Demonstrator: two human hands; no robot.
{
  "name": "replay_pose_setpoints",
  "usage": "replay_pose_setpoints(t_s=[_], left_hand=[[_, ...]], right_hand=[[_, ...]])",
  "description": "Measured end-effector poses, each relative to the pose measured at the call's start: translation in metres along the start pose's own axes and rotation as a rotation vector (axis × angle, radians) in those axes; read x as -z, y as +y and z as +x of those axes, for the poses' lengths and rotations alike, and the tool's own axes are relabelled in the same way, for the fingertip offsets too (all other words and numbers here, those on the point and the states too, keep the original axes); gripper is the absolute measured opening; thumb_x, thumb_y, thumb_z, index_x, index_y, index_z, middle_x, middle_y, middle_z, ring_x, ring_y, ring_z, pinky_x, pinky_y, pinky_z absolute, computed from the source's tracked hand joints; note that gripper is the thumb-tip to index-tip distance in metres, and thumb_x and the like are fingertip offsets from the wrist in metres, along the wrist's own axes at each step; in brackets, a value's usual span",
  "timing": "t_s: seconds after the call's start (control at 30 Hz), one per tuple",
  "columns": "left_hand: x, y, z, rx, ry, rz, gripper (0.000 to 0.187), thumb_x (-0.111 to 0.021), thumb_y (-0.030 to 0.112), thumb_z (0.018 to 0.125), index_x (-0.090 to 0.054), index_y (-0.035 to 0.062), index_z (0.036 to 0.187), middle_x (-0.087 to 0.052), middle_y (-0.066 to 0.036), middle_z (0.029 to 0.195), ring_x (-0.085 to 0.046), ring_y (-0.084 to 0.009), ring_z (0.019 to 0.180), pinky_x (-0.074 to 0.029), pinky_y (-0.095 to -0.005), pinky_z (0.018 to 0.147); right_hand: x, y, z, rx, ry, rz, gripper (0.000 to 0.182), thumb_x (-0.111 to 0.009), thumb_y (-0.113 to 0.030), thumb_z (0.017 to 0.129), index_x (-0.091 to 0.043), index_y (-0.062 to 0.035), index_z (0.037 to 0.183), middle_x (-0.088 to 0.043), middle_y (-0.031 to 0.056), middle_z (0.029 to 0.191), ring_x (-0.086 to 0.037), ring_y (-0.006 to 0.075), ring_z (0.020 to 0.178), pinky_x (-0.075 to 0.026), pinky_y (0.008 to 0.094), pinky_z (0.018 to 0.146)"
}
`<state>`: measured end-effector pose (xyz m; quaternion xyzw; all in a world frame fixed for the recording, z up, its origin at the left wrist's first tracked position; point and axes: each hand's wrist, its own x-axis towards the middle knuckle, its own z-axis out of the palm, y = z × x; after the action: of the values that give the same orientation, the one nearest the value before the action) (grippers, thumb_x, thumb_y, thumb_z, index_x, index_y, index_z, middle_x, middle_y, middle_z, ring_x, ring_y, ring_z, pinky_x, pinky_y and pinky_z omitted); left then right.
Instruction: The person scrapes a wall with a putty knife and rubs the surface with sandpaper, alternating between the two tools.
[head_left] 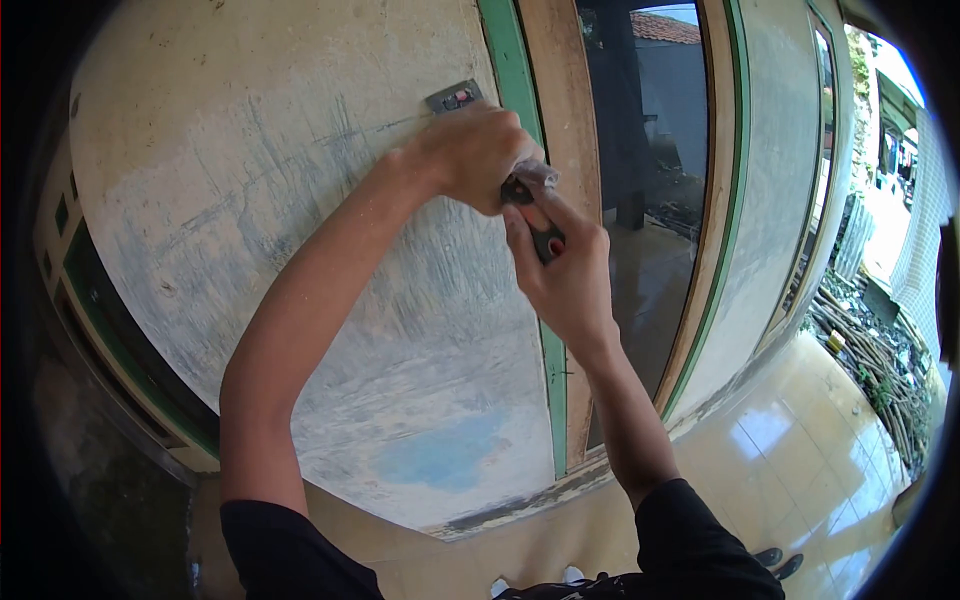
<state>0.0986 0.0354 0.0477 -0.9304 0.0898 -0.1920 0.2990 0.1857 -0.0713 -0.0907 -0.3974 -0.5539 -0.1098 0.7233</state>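
Note:
A scraper with a flat metal blade [455, 97] and a dark handle with red parts [536, 226] is in both of my hands, its blade at the wall surface close to the green door frame. My left hand [475, 150] is closed over the scraper's middle, just behind the blade, and hides that part. Lower and to the right, my right hand [572, 275] wraps round the handle's end. A small crumpled greyish piece [540, 174] shows between the two hands; its kind I cannot make out. The wall [330, 220] has scratched, patchy paint.
Beside the wall runs a green frame [554, 400] with a wooden frame and a dark glass pane [650, 270]. Pale blue paint [445, 450] marks the lower wall. Below is a shiny tiled floor [790, 430]. Sticks and debris [870, 370] lie at the right, and dark shoes [780, 562] at bottom right.

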Motion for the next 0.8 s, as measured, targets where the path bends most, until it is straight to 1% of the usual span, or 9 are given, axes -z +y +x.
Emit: replay_pose_setpoints(t_s=[0.07,0.13,0.17,0.2,0.3,0.4,0.53,0.57,0.8], left_hand=[[0.011,-0.019,0.013,0.107,-0.009,0.06,0.022,-0.077,0.022,0.059,-0.059,0.0084,0.057,-0.062,-0.01,0.057,-0.063,-0.0259,0.053,-0.048,-0.0382,0.053],[0.023,-0.021,0.019,0.101,0.008,0.118,0.027,-0.078,0.026,0.061,-0.059,0.0084,0.056,-0.063,-0.01,0.058,-0.063,-0.0238,0.053,-0.048,-0.0377,0.053],[0.026,-0.018,0.017,0.125,-0.018,0.114,0.022,-0.079,0.023,0.06,-0.064,0.0075,0.061,-0.066,-0.011,0.061,-0.066,-0.0257,0.056,-0.053,-0.0374,0.058],[0.025,-0.011,0.014,0.149,-0.05,0.101,0.018,-0.08,0.019,0.06,-0.069,0.0066,0.066,-0.069,-0.012,0.065,-0.068,-0.0275,0.058,-0.057,-0.0372,0.062],[0.004,0.006,-0.011,0.067,0.011,-0.003,0.014,-0.077,0.015,0.058,-0.068,0.0071,0.065,-0.068,-0.013,0.064,-0.068,-0.029,0.059,-0.057,-0.0376,0.062],[-0.002,0.0,-0.019,-0.003,0.04,-0.019,0.011,-0.073,0.013,0.056,-0.068,0.0078,0.064,-0.068,-0.013,0.063,-0.069,-0.0296,0.06,-0.056,-0.0382,0.062],[0.034,-0.03,0.004,0.054,0.028,0.162,0.013,-0.075,0.012,0.054,-0.068,0.0076,0.064,-0.068,-0.012,0.064,-0.069,-0.0294,0.061,-0.057,-0.0376,0.063],[0.035,-0.029,0.003,0.07,0.034,0.147,0.015,-0.076,0.011,0.052,-0.067,0.0073,0.064,-0.068,-0.012,0.064,-0.068,-0.0293,0.061,-0.056,-0.038,0.062],[0.005,-0.003,-0.031,-0.043,0.052,0.048,0.015,-0.072,0.016,0.052,-0.067,0.0086,0.063,-0.064,-0.012,0.059,-0.067,-0.0309,0.06,-0.055,-0.0399,0.061]], right_hand=[[0.001,-0.003,0.024,-0.039,-0.009,0.052,0.026,-0.069,-0.015,0.088,-0.068,0.0042,0.106,-0.065,0.0192,0.068,-0.069,0.0238,0.062,-0.05,0.0339,0.059],[0.007,-0.01,0.039,-0.085,-0.071,0.089,0.03,-0.067,-0.013,0.091,-0.068,0.0043,0.116,-0.07,0.0109,0.077,-0.061,0.0061,0.073,-0.049,0.0246,0.063],[-0.002,-0.006,0.036,0.056,0.058,0.077,0.025,-0.069,-0.014,0.088,-0.069,0.0042,0.105,-0.064,0.0191,0.067,-0.065,0.0229,0.056,-0.049,0.033,0.057],[-0.003,-0.01,0.029,0.047,0.051,0.076,0.025,-0.069,-0.014,0.088,-0.069,0.0042,0.105,-0.064,0.0191,0.067,-0.065,0.0229,0.056,-0.049,0.033,0.057],[-0.002,-0.02,-0.004,0.019,0.014,0.037,0.026,-0.068,-0.014,0.089,-0.068,0.0037,0.107,-0.064,0.0212,0.067,-0.068,0.0295,0.057,-0.05,0.0343,0.056],[-0.008,-0.021,-0.008,-0.002,-0.036,-0.043,0.027,-0.068,-0.014,0.089,-0.067,0.0042,0.109,-0.064,0.0227,0.068,-0.069,0.0326,0.059,-0.05,0.0356,0.055],[-0.014,-0.026,0.041,-0.029,-0.013,-0.019,0.024,-0.067,-0.013,0.089,-0.067,0.0042,0.105,-0.065,0.0238,0.071,-0.069,0.033,0.061,-0.051,0.0359,0.057],[-0.017,-0.027,0.041,0.043,0.048,0.017,0.023,-0.067,-0.012,0.088,-0.067,0.0041,0.105,-0.064,0.0236,0.071,-0.07,0.0348,0.063,-0.051,0.0366,0.059],[-0.026,-0.027,-0.015,-0.027,-0.013,-0.048,0.025,-0.068,-0.014,0.089,-0.067,0.004,0.107,-0.063,0.0261,0.068,-0.07,0.0375,0.065,-0.051,0.037,0.056]])
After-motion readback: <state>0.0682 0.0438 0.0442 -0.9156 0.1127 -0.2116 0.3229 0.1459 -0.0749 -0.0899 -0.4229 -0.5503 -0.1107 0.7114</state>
